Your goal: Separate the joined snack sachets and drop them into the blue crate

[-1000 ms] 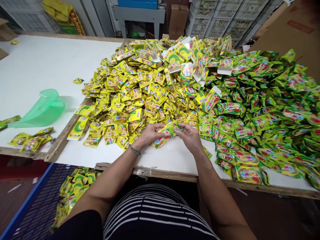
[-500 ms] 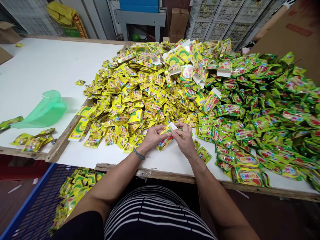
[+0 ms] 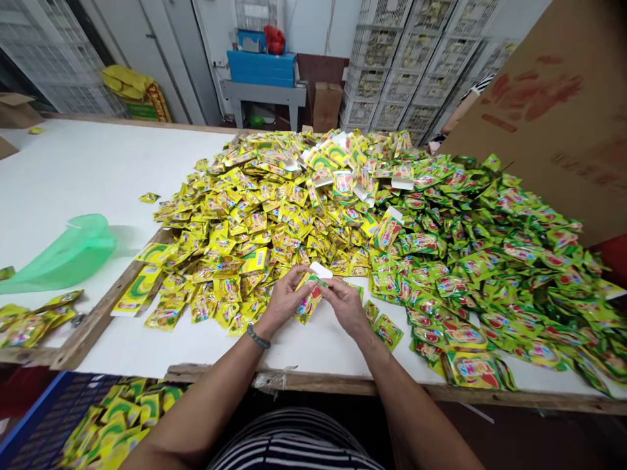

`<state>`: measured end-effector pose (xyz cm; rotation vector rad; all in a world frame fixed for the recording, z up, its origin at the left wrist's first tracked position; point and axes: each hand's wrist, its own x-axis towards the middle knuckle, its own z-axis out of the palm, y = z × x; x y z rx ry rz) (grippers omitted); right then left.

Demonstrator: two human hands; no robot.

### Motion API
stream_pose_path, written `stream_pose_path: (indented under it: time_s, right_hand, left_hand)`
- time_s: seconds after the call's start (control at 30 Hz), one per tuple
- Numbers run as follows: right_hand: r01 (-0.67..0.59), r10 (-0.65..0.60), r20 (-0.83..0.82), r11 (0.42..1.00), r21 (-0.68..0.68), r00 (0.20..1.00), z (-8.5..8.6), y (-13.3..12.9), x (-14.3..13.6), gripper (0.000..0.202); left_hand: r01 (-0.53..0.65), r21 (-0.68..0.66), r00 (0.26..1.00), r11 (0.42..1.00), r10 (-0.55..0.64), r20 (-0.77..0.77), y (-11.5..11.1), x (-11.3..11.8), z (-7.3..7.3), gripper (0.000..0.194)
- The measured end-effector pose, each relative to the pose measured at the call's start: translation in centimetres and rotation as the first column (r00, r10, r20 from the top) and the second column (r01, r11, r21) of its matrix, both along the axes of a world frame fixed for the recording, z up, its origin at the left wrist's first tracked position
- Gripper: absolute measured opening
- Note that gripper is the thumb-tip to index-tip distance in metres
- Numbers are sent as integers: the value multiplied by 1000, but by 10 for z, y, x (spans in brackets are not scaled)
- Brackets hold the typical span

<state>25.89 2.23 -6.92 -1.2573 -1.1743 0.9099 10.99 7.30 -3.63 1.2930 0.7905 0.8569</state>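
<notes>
Between my two hands is a small printed carton box (image 3: 309,303) in yellow, green and red, tilted, with a white flap sticking out at its upper end. My left hand (image 3: 283,301) grips its left side, thumb across the front. At the upper right edge, the fingers of my right hand (image 3: 347,307) are pinched together; whether a packet is between them is hidden. Just beyond lies a heap of yellow candy packets (image 3: 274,228). Right of my right hand, two loose green packets (image 3: 388,331) rest near a heap of green packets (image 3: 490,261).
Several empty cartons (image 3: 386,230) lie on the heaps. A blue crate (image 3: 34,418) of filled cartons stands below the table edge at left. A green mesh scoop (image 3: 68,254) lies beyond a wooden strip (image 3: 110,300). At right rises a large cardboard box (image 3: 553,124); another person's arm shows behind it.
The view has tipped upward, so the table sits lower in the picture. Both hands still hold the carton, now turned more upright, with my right fingers shifted below its white flap.
</notes>
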Motion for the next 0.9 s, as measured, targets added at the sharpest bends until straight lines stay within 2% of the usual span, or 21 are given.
stream_pose_path:
  time_s: [0.07, 0.13, 0.2, 0.3, 0.4, 0.5, 0.7, 0.9]
  right_hand:
    - [9, -9, 19, 1000, -10, 1000, 1, 0, 1, 27]
    - [45, -45, -42, 999, -23, 998, 3, -1, -1, 30]
    - [88, -88, -43, 996, -6, 995, 6, -2, -3, 36]
    - [107, -108, 36, 994, 25, 993, 10, -3, -5, 28]
    - [70, -71, -61, 997, -25, 996, 10, -1, -4, 26]
    - [47, -58, -149, 996, -80, 987, 6, 2, -2, 21]
    - [115, -179, -361, 975, -191, 915, 0, 1, 7, 28]
    - [41, -106, -328, 979, -200, 939, 5, -3, 14, 24]
  left_hand:
    - [50, -63, 999, 997, -50, -1, 1, 0, 0, 38]
    - [69, -106, 998, 992, -68, 6, 0, 1, 1, 40]
    - [47, -110, 999, 993, -46, 12, -1, 2, 1, 40]
    - [-1, -111, 1000, 994, 2, 6, -3, 2, -2, 46]
    - [-33, -100, 999, 994, 29, -34, -1, 0, -6, 54]
    - [-50, -83, 997, 995, 44, -68, -1, -1, -5, 51]
    - [35, -120, 997, 992, -44, -68, -3, 3, 0, 57]
    - [70, -72, 997, 995, -73, -38, -2, 1, -3, 52]
